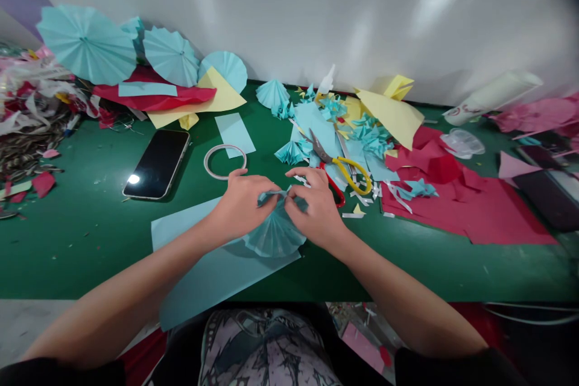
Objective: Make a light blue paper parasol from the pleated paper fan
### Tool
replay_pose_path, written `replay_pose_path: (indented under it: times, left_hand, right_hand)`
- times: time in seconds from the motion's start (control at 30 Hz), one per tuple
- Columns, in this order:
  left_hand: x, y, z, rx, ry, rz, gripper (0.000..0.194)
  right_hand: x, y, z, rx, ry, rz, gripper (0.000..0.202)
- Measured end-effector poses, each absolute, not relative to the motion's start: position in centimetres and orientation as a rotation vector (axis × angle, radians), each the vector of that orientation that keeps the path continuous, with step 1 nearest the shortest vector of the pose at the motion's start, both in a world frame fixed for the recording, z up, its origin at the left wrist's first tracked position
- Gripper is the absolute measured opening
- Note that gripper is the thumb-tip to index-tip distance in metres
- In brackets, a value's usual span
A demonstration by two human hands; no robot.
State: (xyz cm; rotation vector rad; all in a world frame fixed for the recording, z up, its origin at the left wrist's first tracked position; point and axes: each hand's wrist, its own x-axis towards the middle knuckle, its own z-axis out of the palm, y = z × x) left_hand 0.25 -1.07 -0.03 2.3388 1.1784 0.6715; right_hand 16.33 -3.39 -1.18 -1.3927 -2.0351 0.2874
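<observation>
Between my two hands is a pleated light-blue paper fan (275,235), its folds spreading toward me. My left hand (244,202) pinches the fan's far edge from the left. Close beside it, my right hand (313,205) pinches the same edge between thumb and fingers. Under the fan lies a large light-blue paper sheet (199,283) that hangs over the table's front edge. A roll of white tape (207,164) rests just beyond my left hand. Yellow-handled scissors (348,172) and a red-handled tool (338,193) lie beyond my right hand.
A phone (158,163) lies at left, near a heap of scraps (31,96). Finished-looking blue paper fans (88,45) lean at the back wall. Blue offcuts (371,136), yellow paper (393,114) and red sheets (488,211) cover the right side of the green table (90,253).
</observation>
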Motion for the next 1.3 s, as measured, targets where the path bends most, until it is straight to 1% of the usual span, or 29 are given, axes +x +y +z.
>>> replay_pose_path:
  times: [0.47, 0.63, 0.83, 1.13, 1.3]
  left_hand:
    - [0.24, -0.95, -0.11, 2.299, 1.206, 0.703, 0.016]
    - [0.33, -1.03, -0.03, 2.318, 1.171, 0.697, 0.016]
    - [0.34, -1.04, -0.08, 2.334, 1.178, 0.701, 0.016]
    - [0.3, -1.02, -0.08, 2.322, 1.175, 0.727, 0.016]
    - [0.29, -1.02, -0.14, 2.325, 1.175, 0.725, 0.016]
  right_hand:
    - [16.35, -3.36, -1.19, -1.365, -2.036, 0.283, 0.016]
    - [16.31, -3.35, -1.26, -1.381, -2.022, 0.256, 0.019]
    - [16.37, -3.29, -1.33, -1.367, -2.033, 0.237, 0.016]
    - [16.42, -3.37, -1.13, -1.354, -2.042, 0.279, 0.017]
    - [16.37, -3.34, -1.22, -1.366, -2.028, 0.241, 0.018]
